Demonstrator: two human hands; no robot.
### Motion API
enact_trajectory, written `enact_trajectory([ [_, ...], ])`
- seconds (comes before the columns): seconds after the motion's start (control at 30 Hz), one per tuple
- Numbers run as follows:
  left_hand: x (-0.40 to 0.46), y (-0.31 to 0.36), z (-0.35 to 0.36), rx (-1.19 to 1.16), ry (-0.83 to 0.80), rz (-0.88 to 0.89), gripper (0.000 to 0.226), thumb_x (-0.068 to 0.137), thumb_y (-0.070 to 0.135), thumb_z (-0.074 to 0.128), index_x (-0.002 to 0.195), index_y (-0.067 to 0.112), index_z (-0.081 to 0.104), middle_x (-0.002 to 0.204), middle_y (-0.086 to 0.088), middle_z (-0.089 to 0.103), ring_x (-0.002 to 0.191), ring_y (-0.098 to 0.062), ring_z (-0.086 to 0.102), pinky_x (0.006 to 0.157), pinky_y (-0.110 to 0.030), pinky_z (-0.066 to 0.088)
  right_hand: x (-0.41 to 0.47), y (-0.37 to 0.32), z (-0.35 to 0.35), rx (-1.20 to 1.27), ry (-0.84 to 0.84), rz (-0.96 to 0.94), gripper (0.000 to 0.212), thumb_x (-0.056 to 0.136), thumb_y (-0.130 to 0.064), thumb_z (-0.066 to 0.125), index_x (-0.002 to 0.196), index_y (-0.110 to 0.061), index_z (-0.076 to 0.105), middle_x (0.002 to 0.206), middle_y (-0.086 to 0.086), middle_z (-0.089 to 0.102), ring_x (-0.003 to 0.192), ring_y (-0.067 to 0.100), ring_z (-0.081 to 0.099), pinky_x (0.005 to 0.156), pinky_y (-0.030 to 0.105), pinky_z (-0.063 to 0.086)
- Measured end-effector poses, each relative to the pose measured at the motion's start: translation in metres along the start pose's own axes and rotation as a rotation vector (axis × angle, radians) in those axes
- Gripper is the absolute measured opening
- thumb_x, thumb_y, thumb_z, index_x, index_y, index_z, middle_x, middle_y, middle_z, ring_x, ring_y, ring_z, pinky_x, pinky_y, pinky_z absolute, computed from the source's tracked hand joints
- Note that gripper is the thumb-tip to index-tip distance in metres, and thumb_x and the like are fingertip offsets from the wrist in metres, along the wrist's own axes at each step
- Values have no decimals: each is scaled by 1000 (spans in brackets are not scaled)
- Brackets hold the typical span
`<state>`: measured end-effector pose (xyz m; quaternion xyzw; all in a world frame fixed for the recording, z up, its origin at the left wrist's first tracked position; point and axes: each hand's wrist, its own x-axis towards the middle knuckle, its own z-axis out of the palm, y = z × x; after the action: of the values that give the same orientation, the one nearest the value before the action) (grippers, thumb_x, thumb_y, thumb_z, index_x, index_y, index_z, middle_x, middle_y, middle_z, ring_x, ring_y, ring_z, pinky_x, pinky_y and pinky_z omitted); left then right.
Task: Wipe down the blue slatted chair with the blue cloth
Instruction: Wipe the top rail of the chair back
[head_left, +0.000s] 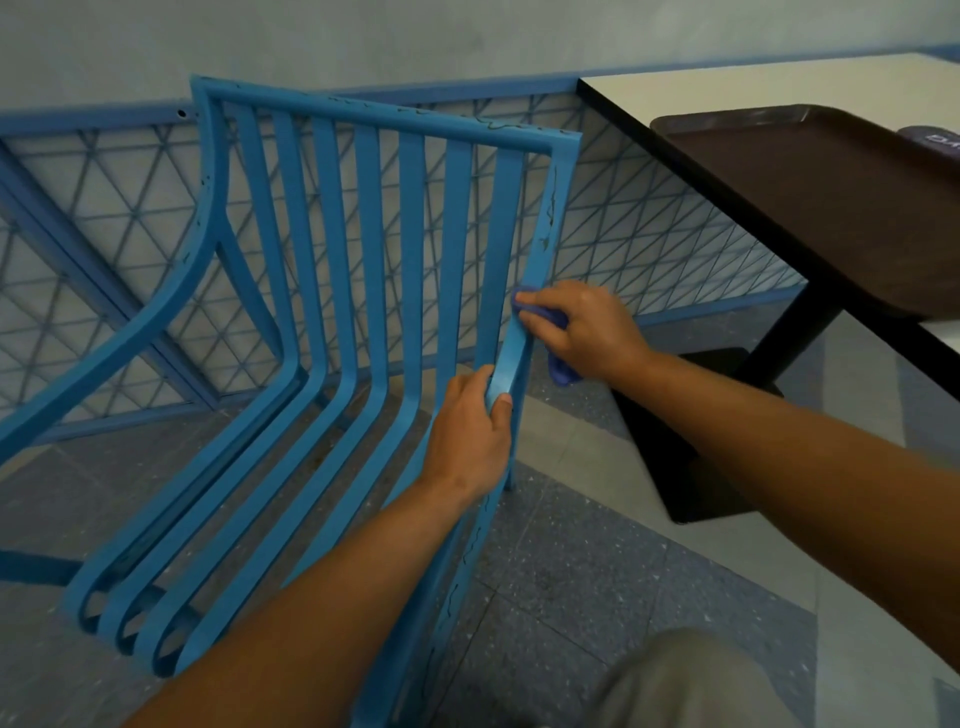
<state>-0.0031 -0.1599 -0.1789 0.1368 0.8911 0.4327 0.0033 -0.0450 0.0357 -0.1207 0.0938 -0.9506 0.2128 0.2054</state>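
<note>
While the left hand (470, 431) grips the chair (332, 291) by the right side rail at the seat bend, apparently to steady the frame, the right hand (582, 332) holds the bunched cloth (561, 370) pressed against the same rail just above. Dark scribble marks (548, 218) run higher up this rail, probably the next area to wipe. A table (675, 98) bearing a brown tray (810, 208) stands to the right, apart from the chair.

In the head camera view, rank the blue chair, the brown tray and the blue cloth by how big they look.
1. blue chair
2. brown tray, cut off at the frame edge
3. blue cloth, mostly hidden under the right hand
</note>
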Motion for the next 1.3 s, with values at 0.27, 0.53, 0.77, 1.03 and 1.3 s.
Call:
enact_trajectory([
  [0.27,0,0,-1,7,12,5,45,106,37,45,148,19,46,134,-4,51,117,-19,55,101,-38,48,32,5,-33,-102,-131,-90,40,93,-58,54,124,-38,70,110,-5,74,93,15,69,77,40,58],
  [0.53,0,-1,0,7,16,8,45,106,38,46,148,21,48,132,-5,53,118,-20,55,101,-39,49,1,-12,4,68,-25,41,29,96,-34,65,123,-27,73,119,-2,73,105,17,68,89,40,57],
  [0.77,11,4,-1,34,17,36,39,104,34,51,139,16,52,127,-2,53,109,-20,58,92,-39,52,29,2,-29,-139,-112,-122,34,98,-50,58,124,-34,71,109,-2,71,93,17,68,74,33,54],
  [1.03,24,17,2,96,55,166,55,104,26,51,154,17,32,146,-5,44,125,-25,52,102,-41,48,16,0,-7,10,33,41,29,97,-36,63,123,-27,71,113,1,71,101,20,66,83,31,50],
  [1.3,23,11,3,79,47,142,54,105,32,49,155,18,34,144,-1,45,128,-20,50,105,-39,46,26,8,-29,-137,-211,-188,35,96,-50,57,126,-34,68,104,-8,66,84,7,61,73,36,54],
])
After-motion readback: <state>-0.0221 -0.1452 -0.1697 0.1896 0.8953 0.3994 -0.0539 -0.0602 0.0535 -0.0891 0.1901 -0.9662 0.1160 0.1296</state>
